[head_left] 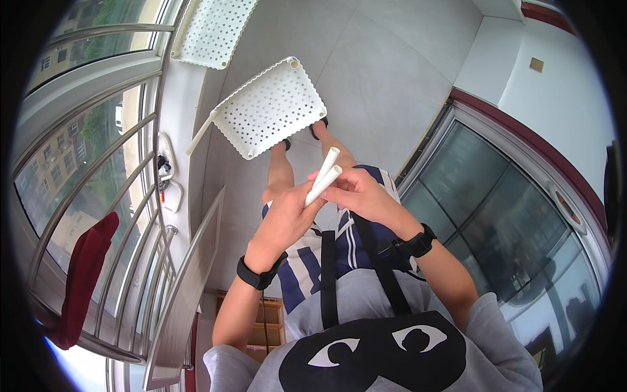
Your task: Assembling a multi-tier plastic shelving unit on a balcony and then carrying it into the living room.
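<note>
Two short white plastic tubes [322, 185] are held in front of my body, crossing close together with their hollow ends pointing up and away from me. My left hand [287, 212] is closed round their lower part, the thumb lying along the nearer tube. From the other side my right hand [366, 196] grips them with bent fingers; some fingertips are hidden behind the tubes. Beyond my hands, a white shelf tray [271, 108] with star-shaped holes and a scalloped rim rests by my feet. A cream tube [201, 134] sticks out from its left corner.
A second perforated white tray [215, 32] stands farther off by the window ledge. Metal railings [124, 189] with a dark red cloth [88, 281] run along the left. A tilted board [186, 287] leans near them. To the right is a glass sliding door [496, 202].
</note>
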`<state>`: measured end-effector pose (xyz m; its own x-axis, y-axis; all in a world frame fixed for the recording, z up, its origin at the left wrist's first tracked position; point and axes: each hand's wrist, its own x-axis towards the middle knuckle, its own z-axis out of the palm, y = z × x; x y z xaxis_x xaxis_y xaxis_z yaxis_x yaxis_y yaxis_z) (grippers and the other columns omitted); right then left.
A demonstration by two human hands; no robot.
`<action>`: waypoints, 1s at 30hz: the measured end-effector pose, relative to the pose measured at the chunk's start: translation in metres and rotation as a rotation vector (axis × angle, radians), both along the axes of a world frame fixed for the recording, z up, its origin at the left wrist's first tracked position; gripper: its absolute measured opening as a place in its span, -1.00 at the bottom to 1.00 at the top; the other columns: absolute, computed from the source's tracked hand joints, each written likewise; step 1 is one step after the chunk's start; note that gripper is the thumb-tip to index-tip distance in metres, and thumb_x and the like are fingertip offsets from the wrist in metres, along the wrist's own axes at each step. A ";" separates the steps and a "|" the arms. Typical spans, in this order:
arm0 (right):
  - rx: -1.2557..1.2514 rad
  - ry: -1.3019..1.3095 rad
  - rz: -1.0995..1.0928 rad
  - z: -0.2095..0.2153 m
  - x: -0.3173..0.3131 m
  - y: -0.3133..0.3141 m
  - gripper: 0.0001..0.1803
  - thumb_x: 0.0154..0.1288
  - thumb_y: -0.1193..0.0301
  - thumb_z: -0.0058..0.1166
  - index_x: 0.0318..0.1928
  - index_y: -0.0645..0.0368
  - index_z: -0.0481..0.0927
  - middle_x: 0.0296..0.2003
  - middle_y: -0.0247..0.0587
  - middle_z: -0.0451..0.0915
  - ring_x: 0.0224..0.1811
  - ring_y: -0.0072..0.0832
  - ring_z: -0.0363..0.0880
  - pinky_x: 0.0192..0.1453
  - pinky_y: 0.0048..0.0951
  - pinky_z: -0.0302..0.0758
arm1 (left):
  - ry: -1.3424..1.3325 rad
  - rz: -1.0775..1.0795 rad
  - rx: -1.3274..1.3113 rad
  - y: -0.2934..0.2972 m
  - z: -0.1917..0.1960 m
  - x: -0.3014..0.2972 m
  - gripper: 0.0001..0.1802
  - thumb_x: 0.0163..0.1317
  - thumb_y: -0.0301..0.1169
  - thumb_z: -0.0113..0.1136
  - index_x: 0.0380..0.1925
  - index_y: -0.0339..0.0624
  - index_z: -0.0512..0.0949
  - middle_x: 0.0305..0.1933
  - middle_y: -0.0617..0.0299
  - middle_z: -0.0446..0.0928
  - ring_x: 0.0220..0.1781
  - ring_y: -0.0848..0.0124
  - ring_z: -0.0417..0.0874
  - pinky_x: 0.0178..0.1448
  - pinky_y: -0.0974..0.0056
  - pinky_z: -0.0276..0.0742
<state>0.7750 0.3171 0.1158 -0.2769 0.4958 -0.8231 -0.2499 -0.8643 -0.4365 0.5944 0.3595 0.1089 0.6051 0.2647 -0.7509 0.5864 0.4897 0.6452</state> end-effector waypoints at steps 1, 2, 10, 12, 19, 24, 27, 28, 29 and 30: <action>0.089 -0.064 0.101 -0.001 0.002 -0.005 -0.69 0.32 0.43 0.11 0.06 0.19 0.57 -0.50 -0.51 0.39 -0.50 -0.76 0.27 -0.44 -0.63 0.24 | -0.060 0.051 0.111 -0.015 -0.008 -0.002 -0.75 0.41 -0.29 0.05 -0.14 -0.28 0.52 -0.34 0.11 0.49 -0.32 0.28 0.48 -0.15 0.25 0.42; 0.170 -0.131 0.202 -0.002 0.006 -0.014 -0.72 0.31 0.46 0.11 0.03 0.20 0.58 -0.54 -0.52 0.37 -0.53 -0.77 0.26 -0.46 -0.62 0.23 | -0.125 0.103 0.214 -0.023 -0.010 0.001 -0.73 0.40 -0.27 0.06 -0.10 -0.24 0.53 -0.29 0.11 0.48 -0.29 0.26 0.46 -0.14 0.27 0.40; 0.082 -0.302 -0.183 -0.019 0.046 -0.026 -0.84 0.34 0.52 -0.06 -0.09 0.22 0.47 -0.45 -0.32 0.54 -0.54 -0.70 0.42 -0.45 -0.62 0.41 | 0.326 0.252 0.429 -0.061 -0.031 -0.043 -0.56 0.40 -0.08 0.03 -0.06 -0.25 0.60 -0.26 0.05 0.55 -0.29 0.29 0.52 -0.20 0.27 0.41; 0.079 -0.363 -0.227 -0.032 0.044 -0.034 -0.83 0.37 0.40 -0.03 -0.16 0.23 0.54 -0.44 -0.36 0.54 -0.52 -0.71 0.42 -0.45 -0.63 0.40 | 0.420 0.171 0.345 -0.071 -0.042 -0.067 -0.56 0.38 -0.08 0.06 -0.06 -0.25 0.60 -0.34 0.06 0.57 -0.34 0.31 0.54 -0.21 0.26 0.43; 0.134 -0.521 -0.191 -0.074 0.022 -0.064 -0.73 0.40 0.32 -0.03 -0.08 0.24 0.61 -0.43 -0.35 0.57 -0.44 -0.65 0.49 -0.38 -0.59 0.43 | 0.431 0.492 0.108 -0.123 -0.051 -0.119 -0.59 0.34 -0.22 0.14 -0.02 -0.37 0.59 -0.32 0.09 0.68 -0.22 0.41 0.68 -0.08 0.32 0.54; 0.324 -0.855 -0.092 -0.094 0.007 -0.083 -0.63 0.37 0.31 0.02 0.06 0.30 0.57 -0.33 -0.19 0.66 -0.36 -0.55 0.57 -0.24 -0.51 0.49 | 0.409 0.551 0.354 -0.133 -0.066 -0.130 -0.57 0.38 -0.24 0.09 0.05 -0.39 0.53 -0.17 0.06 0.67 -0.13 0.43 0.64 0.01 0.35 0.50; 0.321 -0.868 -0.096 -0.108 -0.004 -0.089 -0.62 0.37 0.31 0.02 0.07 0.30 0.56 -0.30 -0.11 0.67 -0.34 -0.50 0.58 -0.18 -0.47 0.49 | 0.389 0.584 0.513 -0.131 -0.094 -0.138 -0.57 0.39 -0.26 0.02 0.10 -0.38 0.49 -0.26 -0.06 0.64 -0.31 0.26 0.64 -0.14 0.25 0.52; 0.320 -0.868 -0.092 -0.111 -0.006 -0.090 -0.62 0.37 0.31 0.02 0.07 0.30 0.56 -0.30 -0.11 0.67 -0.34 -0.50 0.58 -0.18 -0.47 0.49 | 0.383 0.509 0.545 -0.130 -0.105 -0.145 -0.55 0.40 -0.24 0.00 0.11 -0.38 0.47 -0.24 -0.09 0.63 -0.28 0.18 0.64 -0.12 0.21 0.52; 0.301 -0.874 -0.062 -0.115 -0.006 -0.093 -0.62 0.37 0.31 0.02 0.08 0.30 0.56 -0.28 -0.06 0.67 -0.32 -0.47 0.58 -0.16 -0.46 0.49 | 0.375 0.436 0.571 -0.131 -0.115 -0.148 -0.54 0.41 -0.23 -0.03 0.13 -0.38 0.46 -0.23 -0.12 0.63 -0.26 0.10 0.65 -0.10 0.17 0.52; 0.282 -0.882 -0.039 -0.117 -0.006 -0.095 -0.62 0.37 0.31 0.02 0.08 0.30 0.55 -0.26 -0.02 0.67 -0.30 -0.43 0.59 -0.14 -0.44 0.48 | 0.368 0.402 0.529 -0.128 -0.120 -0.151 -0.51 0.42 -0.20 -0.06 0.15 -0.38 0.43 -0.17 -0.17 0.61 -0.18 -0.03 0.64 -0.05 0.11 0.52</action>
